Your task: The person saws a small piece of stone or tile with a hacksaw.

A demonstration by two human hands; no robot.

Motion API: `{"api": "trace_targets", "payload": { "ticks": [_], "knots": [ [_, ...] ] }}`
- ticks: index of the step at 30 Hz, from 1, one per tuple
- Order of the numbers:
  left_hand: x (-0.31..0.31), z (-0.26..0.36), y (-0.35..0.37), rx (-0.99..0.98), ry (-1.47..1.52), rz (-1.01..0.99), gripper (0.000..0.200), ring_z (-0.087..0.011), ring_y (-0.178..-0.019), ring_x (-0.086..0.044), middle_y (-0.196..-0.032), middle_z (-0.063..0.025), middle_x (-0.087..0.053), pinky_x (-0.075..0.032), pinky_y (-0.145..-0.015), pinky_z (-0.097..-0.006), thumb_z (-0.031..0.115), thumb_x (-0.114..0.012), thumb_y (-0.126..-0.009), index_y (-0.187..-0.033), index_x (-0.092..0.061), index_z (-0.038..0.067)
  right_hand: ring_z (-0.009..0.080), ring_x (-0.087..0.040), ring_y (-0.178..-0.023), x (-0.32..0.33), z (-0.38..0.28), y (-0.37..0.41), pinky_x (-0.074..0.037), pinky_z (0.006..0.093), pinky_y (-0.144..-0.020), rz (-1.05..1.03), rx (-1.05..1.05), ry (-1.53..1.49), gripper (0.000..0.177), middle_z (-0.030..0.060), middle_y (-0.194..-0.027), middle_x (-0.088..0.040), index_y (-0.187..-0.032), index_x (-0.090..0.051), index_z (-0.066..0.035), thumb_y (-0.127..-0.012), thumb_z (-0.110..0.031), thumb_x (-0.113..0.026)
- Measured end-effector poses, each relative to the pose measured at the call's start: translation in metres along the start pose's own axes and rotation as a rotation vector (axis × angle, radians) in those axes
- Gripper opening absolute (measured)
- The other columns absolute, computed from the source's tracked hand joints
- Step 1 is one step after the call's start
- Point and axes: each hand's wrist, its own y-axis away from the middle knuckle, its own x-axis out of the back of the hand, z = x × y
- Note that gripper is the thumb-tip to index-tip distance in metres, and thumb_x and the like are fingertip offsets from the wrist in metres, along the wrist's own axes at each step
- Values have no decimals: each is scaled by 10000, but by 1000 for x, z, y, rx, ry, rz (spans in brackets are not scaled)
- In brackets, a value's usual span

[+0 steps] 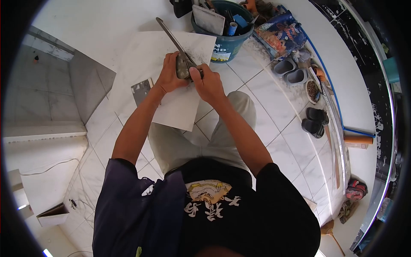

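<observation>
My left hand (170,73) is closed around the near end of a worn metal tool (170,37), which has a long narrow bar reaching away to the upper left. My right hand (208,83) grips the same end from the other side, thumb on top. Between the hands shows a dull, rounded metal part (183,68); I cannot make out the tool's exact kind. Beneath it lies a white board (177,112) with dark grit scattered near its far edge. A dark grey flat piece (141,91) rests beside my left forearm.
A dark green bucket (223,46) packed with tools stands beyond the board. To the right are a blue printed bag (282,36), grey clogs (295,76), black shoes (314,122) and a blue pipe (336,100). A grey panel (92,83) stands on the left.
</observation>
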Motion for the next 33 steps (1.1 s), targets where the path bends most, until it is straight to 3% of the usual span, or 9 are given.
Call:
{"api": "trace_targets", "payload": {
  "ticks": [2, 7, 10, 14, 17, 23, 28, 31, 33],
  "knots": [
    [4, -2, -1, -1, 19, 9, 1151, -430, -1309, -461, -1376, -217, -444, -400, -1156, -446, 261, -886, -532, -1512, -350, -18, 391, -724, -732, 1, -10, -1, -548, 454, -677, 12, 12, 3, 382, 197, -730, -695, -1050, -640, -21, -1048, -400, -594],
    [3, -1, 0, 38, 70, 26, 1175, -414, -1333, -451, -1396, -215, -430, -388, -1172, -436, 263, -903, -538, -1533, -335, 4, 124, -607, -634, 38, 7, 45, -477, 306, -595, 44, -151, -324, 347, 60, -702, -656, -1061, -672, -15, -1025, -360, -678],
    [15, 27, 7, -11, 26, 83, 1194, -428, -1355, -426, -1421, -221, -410, -390, -1176, -457, 246, -913, -518, -1537, -333, 22, 52, -526, -648, 68, -21, 64, -435, 248, -590, 82, -147, -248, 292, -11, -696, -622, -1070, -685, -20, -1002, -299, -735],
    [38, 102, 45, -188, 37, 88, 1230, -447, -1374, -410, -1454, -215, -378, -402, -1163, -488, 217, -913, -492, -1553, -309, 63, 65, -583, -701, 80, -24, 66, -477, 248, -640, 107, -97, -331, 281, 6, -784, -690, -1056, -674, -22, -965, -260, -795],
    [45, 136, 78, -188, 66, -34, 1225, -446, -1379, -416, -1461, -212, -375, -434, -1141, -481, 211, -913, -493, -1559, -323, 83, 90, -654, -852, 71, -38, 52, -539, 250, -756, 33, -29, -631, 350, 101, -1005, -761, -1010, -629, -20, -869, -194, -898],
    [45, 135, 108, -267, 16, -79, 1204, -442, -1360, -450, -1459, -200, -395, -456, -1131, -484, 197, -911, -485, -1554, -365, 104, 72, -636, -791, 57, -44, 62, -525, 249, -700, -136, -50, -647, 240, 40, -867, -698, -981, -613, -34, -880, -63, -828],
    [86, 144, 110, -416, -145, -383, 1236, -412, -1377, -458, -1488, -197, -375, -466, -1121, -491, 257, -954, -486, -1558, -353, 129, 55, -590, -712, 77, -45, 79, -482, 234, -638, -224, -21, -533, 150, -10, -823, -648, -964, -624, -48, -888, -27, -751],
    [146, 115, 118, -89, -175, -322, 1201, -399, -1336, -476, -1439, -179, -390, -470, -1094, -459, 241, -934, -531, -1565, -330, 157, 39, -546, -685, 120, -36, 81, -441, 220, -621, -200, 5, -415, 109, -17, -795, -626, -948, -631, -62, -913, -35, -731],
    [147, 111, 114, -55, -163, -275, 1195, -397, -1323, -476, -1425, -177, -392, -468, -1092, -457, 237, -924, -546, -1571, -315, 152, 26, -535, -678, 129, -31, 74, -425, 220, -606, -130, 35, -366, 117, -17, -781, -618, -943, -630, -58, -934, -64, -747]
  ]
}}
